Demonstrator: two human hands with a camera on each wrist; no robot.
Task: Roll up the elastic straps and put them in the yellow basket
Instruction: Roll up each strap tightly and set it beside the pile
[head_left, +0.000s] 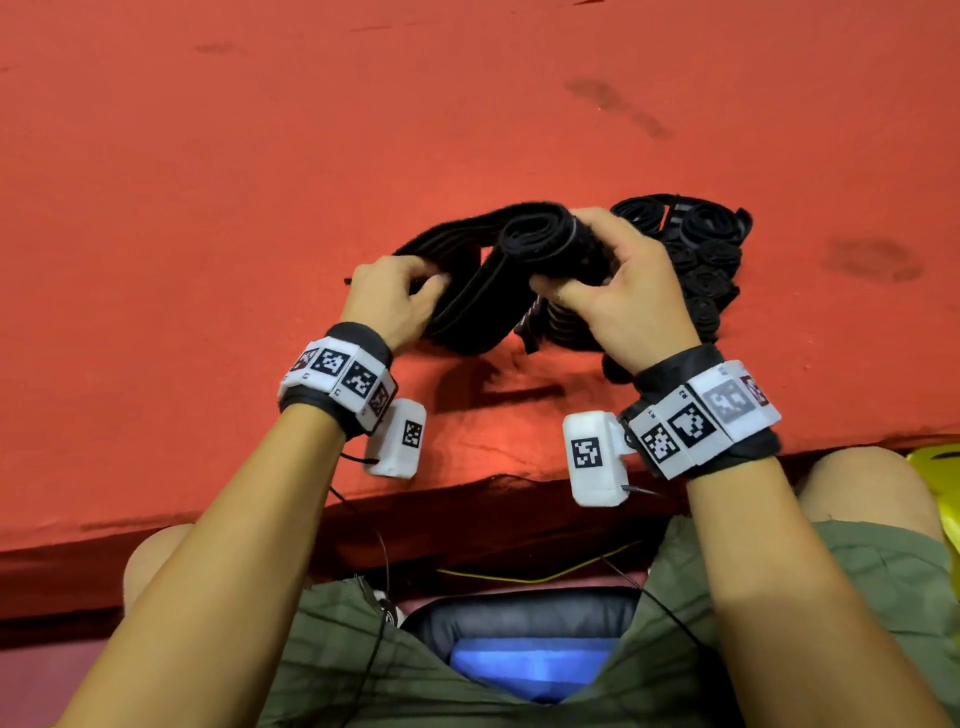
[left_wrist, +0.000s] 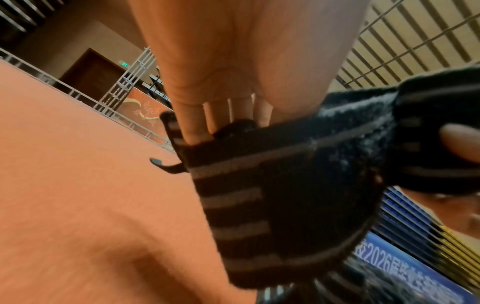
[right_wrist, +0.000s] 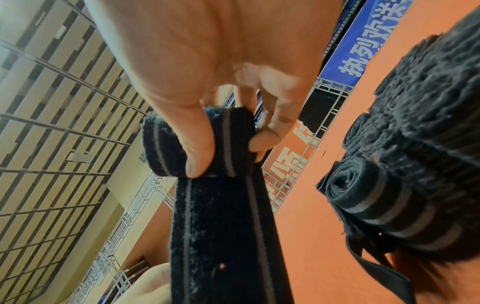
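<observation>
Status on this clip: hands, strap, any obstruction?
Right hand pinches the strap's rolled end; left hand holds its loose tail. Rolled straps piled beside. Yellow basket barely visible. Nothing in the way.

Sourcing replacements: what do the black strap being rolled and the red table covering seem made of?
Strap: apparently woven elastic with a fuzzy, loop-like nap and thin grey stripes. Table covering: seemingly matte felt-like cloth, showing soft creases and dark smudges.
</observation>
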